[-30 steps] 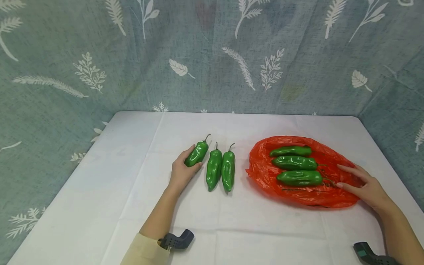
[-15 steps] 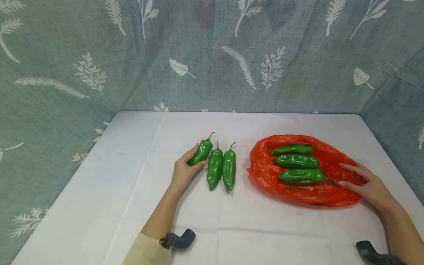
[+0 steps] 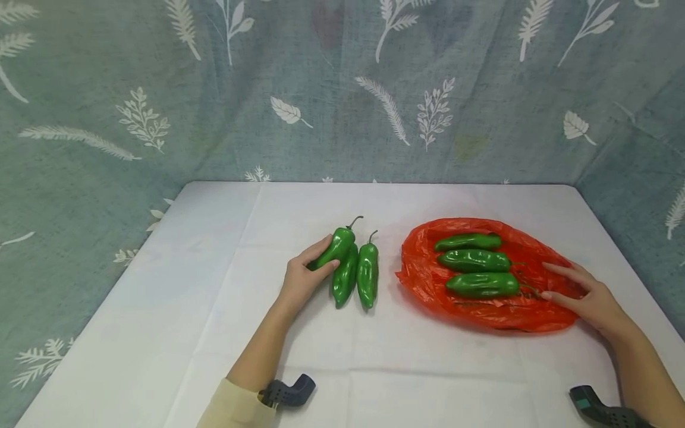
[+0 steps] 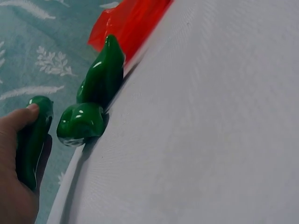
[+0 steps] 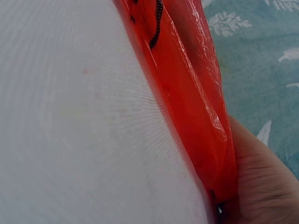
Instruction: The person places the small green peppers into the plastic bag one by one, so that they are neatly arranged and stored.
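In the head view my left hand (image 3: 301,280) grips a glossy green chili pepper (image 3: 338,242) between thumb and fingers, stem pointing up and right. The left wrist view shows this pepper (image 4: 32,149) upright in the hand. It overlaps one loose pepper (image 3: 345,282); beside that lies another pepper (image 3: 367,276), both stem away on the table. My right hand (image 3: 596,302) rests at the right end of a red plastic bag (image 3: 425,300), fingers spread, thumb by a pepper stem. In the right wrist view the bag (image 5: 191,126) hides part of that hand (image 5: 264,182).
Three green peppers lie sideways in a row on the red bag, the nearest pepper (image 3: 483,285) with its stem toward the right hand. A white cloth (image 3: 449,380) covers the table. Behind it hangs a leaf-patterned curtain (image 3: 332,137).
My left hand has carried its pepper to the right, so that it now overlaps the nearer of the two loose peppers. The right hand and the bag have stayed in place.
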`<state>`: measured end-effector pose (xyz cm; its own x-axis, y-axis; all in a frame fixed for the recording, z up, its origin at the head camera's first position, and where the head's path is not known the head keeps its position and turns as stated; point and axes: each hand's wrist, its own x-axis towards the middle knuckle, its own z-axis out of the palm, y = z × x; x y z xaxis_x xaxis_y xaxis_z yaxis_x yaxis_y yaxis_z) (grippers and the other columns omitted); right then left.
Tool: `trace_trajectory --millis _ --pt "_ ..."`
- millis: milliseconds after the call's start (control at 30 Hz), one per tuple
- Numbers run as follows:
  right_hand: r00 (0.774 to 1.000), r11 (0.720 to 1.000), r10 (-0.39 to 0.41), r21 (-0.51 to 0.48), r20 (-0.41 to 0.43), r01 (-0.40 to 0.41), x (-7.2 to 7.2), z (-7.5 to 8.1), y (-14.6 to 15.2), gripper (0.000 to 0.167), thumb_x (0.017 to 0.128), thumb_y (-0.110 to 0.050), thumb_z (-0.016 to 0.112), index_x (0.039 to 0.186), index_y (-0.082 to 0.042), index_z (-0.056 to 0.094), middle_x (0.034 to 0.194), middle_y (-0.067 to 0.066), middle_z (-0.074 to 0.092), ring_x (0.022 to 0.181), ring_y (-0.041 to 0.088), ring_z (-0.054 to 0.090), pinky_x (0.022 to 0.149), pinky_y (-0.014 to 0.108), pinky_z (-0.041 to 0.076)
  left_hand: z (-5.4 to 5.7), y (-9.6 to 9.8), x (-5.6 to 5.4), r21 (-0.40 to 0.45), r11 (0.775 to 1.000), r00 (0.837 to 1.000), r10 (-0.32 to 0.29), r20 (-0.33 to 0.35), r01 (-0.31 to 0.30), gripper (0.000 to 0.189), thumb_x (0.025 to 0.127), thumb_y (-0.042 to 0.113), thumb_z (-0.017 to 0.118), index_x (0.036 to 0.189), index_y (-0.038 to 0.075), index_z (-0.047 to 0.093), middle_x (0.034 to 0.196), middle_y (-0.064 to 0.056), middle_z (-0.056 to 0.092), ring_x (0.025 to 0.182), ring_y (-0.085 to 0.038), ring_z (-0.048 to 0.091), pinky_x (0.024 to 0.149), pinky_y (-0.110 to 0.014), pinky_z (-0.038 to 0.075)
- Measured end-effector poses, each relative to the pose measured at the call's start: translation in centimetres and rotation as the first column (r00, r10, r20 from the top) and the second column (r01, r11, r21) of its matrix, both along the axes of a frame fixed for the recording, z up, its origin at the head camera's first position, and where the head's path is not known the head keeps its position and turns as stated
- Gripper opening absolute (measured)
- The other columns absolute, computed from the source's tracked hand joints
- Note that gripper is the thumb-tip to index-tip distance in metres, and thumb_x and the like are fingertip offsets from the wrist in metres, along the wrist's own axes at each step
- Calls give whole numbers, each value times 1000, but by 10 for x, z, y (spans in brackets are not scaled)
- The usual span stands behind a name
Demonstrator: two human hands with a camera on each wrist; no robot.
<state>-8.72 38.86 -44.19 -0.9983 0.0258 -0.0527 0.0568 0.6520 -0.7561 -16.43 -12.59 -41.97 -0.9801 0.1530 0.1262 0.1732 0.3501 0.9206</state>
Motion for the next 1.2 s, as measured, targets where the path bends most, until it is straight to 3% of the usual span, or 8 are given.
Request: trace_trajectory --millis 333,500,800,1200 --pt "1000 1000 1 -13 7 -1 1 -1 1 67 89 -27 65 147 -13 34 154 29 2 137 54 1 90 77 25 9 4 1 13 997 997 -80 -21 80 50 83 32 73 130 25 58 141 7 47 135 -14 39 112 -33 29" --pt "1000 1000 5 -22 9 -5 0 -1 0 67 89 -27 65 147 -11 34 154 30 2 136 56 1 91 77 22 13 10 0 30 997 996 -74 -43 75 50 83 28 73 130 23 58 141 6 49 134 -14 40 112 -33 29" --pt "1000 999 7 -37 -12 -7 -1 -1 -1 66 89 -26 65 146 -11 35 153 30 4 136 55 2 94 77 18 15 30 -5 88 989 992 -115 -48 119 50 84 26 73 132 23 57 140 4 50 134 -15 41 110 -35 32" --pt "1000 1000 7 -11 -10 -7 -1 0 0 67 89 -26 65 146 -11 34 153 31 4 135 56 3 90 77 23 25 58 -15 81 982 984 -166 -56 171 50 83 26 73 131 27 58 136 11 54 130 -12 45 106 -35 38"
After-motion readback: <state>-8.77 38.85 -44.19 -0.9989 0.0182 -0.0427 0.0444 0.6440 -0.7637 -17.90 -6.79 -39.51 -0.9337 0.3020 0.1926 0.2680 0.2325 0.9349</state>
